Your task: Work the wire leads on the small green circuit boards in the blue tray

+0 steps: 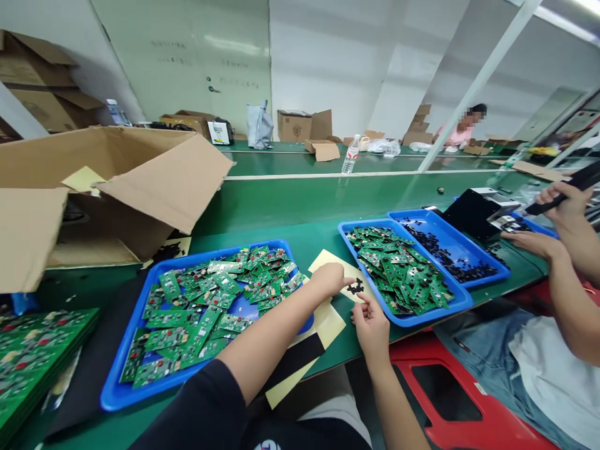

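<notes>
A small cluster of black cut-out pieces (356,287) lies on a pale yellow backing sheet (320,261) between my two hands. My left hand (329,280) is over this sheet, its fingers mostly curled in and one fingertip at the black pieces. Whatever its curled fingers hold is hidden. From the near side, my right hand (372,321) reaches to the same pieces with its index finger out and the thumb apart, and no held thing shows in it. More yellow sheets (330,326), one with a black strip (300,357), lie under my left forearm.
Blue trays of green circuit boards stand left (109,390) and right (462,304). Farther right is a blue tray (497,275) with small black parts. A co-worker's hands (539,244) are beside it. An open cardboard box (178,181) and stacked boards (42,350) are left.
</notes>
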A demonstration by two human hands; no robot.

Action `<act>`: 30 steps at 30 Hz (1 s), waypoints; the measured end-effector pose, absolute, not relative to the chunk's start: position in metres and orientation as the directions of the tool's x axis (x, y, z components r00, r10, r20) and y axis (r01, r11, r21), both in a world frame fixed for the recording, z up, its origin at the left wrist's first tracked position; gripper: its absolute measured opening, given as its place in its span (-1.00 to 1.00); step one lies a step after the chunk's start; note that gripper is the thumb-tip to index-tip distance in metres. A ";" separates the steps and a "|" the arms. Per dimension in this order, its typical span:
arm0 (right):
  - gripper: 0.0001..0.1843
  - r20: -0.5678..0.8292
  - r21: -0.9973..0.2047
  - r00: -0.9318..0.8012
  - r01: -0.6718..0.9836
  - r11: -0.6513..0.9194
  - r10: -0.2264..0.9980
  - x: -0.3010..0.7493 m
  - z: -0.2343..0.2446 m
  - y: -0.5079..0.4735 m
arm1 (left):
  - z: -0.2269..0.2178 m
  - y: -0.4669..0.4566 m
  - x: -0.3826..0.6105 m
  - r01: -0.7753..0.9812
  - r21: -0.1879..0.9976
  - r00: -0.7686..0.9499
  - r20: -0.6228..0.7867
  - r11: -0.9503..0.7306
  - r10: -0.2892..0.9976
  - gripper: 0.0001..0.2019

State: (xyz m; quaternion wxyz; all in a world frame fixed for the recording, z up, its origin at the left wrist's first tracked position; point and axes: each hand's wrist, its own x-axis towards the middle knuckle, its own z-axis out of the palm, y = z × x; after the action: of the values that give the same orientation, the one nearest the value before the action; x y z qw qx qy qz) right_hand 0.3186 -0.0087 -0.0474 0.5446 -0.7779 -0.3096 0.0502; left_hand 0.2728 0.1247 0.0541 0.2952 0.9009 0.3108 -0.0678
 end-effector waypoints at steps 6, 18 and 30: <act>-0.58 0.271 -0.870 0.778 0.450 -0.201 0.567 0.314 -0.046 -0.019 | 0.091 0.106 0.160 0.533 0.600 0.804 -0.138 -0.597 0.579 -0.77; -0.82 0.485 -0.776 0.632 0.630 -0.036 0.604 0.295 -0.046 -0.031 | 0.038 0.027 -0.017 0.780 0.601 0.297 -0.598 0.172 0.745 -0.67; -0.71 0.429 -0.632 -0.220 0.620 0.465 0.876 0.176 -0.005 -0.008 | 0.020 0.028 0.007 0.280 0.765 0.363 -0.644 0.580 0.674 -0.58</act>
State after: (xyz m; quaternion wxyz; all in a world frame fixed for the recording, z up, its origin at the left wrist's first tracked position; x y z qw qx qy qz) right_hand 0.1762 -0.0075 -0.0046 0.3871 -0.4901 -0.7632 0.1654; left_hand 0.0071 0.0283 0.0199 0.7008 0.4360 0.5468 0.1404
